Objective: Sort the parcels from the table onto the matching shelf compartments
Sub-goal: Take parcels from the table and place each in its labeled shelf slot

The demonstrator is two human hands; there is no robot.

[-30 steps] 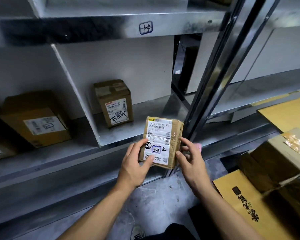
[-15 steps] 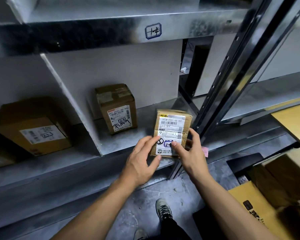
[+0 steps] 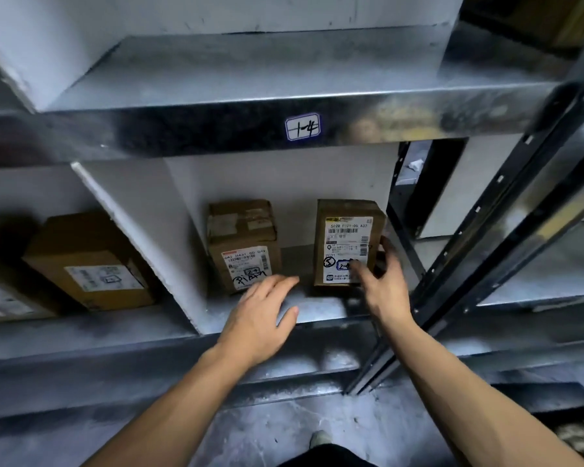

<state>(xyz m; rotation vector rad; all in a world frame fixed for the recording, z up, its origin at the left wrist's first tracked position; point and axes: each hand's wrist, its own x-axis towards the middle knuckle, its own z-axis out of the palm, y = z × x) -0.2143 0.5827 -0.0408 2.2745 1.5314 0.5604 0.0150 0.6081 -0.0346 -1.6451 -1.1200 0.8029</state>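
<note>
A small brown parcel (image 3: 348,230) with a white label marked "2-4" stands upright on the metal shelf (image 3: 317,311), in the compartment's right part. My right hand (image 3: 385,284) touches it, with straight fingers on the lower label and the thumb along its right side. My left hand (image 3: 260,315) hovers open over the shelf's front edge and holds nothing. To the left of that parcel, a gap apart, stands a second brown parcel (image 3: 243,251) with a handwritten label.
The beam above carries a sticker reading "1-4" (image 3: 302,127). A white divider (image 3: 139,244) walls off the left compartment, which holds a larger brown box (image 3: 88,261). Black slanted uprights (image 3: 469,257) stand close on the right. Below is grey floor with my shoe (image 3: 319,438).
The parcel went from both hands in front of the shelf to standing on the shelf board. My left hand has let go and drawn back to the left. The view has moved closer.
</note>
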